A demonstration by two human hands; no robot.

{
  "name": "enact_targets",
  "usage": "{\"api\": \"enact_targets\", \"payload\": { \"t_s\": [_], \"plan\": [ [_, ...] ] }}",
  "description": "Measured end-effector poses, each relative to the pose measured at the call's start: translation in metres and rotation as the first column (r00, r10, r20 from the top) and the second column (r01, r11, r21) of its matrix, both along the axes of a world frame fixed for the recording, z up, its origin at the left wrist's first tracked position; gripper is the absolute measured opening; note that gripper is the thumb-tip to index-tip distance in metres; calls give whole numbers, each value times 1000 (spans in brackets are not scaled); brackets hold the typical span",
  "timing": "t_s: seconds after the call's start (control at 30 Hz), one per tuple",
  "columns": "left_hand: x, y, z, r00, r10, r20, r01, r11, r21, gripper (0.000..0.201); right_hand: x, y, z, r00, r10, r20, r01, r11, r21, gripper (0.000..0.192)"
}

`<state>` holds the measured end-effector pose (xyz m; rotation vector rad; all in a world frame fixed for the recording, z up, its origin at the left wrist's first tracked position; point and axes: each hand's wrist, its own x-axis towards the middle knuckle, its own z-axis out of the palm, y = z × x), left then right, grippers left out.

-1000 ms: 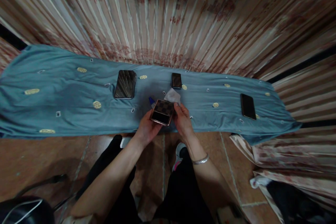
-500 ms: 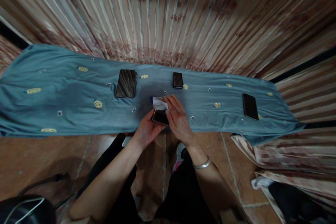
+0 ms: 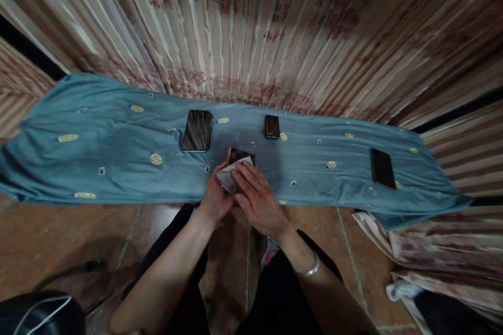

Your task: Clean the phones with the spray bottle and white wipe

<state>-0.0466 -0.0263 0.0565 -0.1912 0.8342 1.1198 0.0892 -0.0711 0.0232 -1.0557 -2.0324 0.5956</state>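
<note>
The left hand (image 3: 215, 200) gripped a small checkered phone (image 3: 239, 156) from below at the near edge of the blue cloth (image 3: 118, 167), while the right hand (image 3: 257, 201) pressed a grey wiping cloth (image 3: 231, 177) flat upon it, hiding most of the device. Behind lay a large dark phone (image 3: 197, 130) and a small phone (image 3: 272, 126) near the far edge. A third phone (image 3: 382, 168) rested well apart toward the right end.
</note>
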Motion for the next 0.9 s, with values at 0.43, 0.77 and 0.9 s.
{"api": "enact_targets", "payload": {
  "t_s": [0.43,0.77,0.9],
  "plan": [
    [17,-8,-2,1000,5,13,-6,994,111,38,2,8,-6,993,-95,-67,104,984,143,51],
    [31,-10,4,999,1,35,-4,996,90,42,8,18,-12,971,-238,-13,232,930,286,49],
    [21,-8,-2,999,-31,34,26,988,154,31,12,19,-17,954,-300,-2,290,921,262,47]
  ]
}}
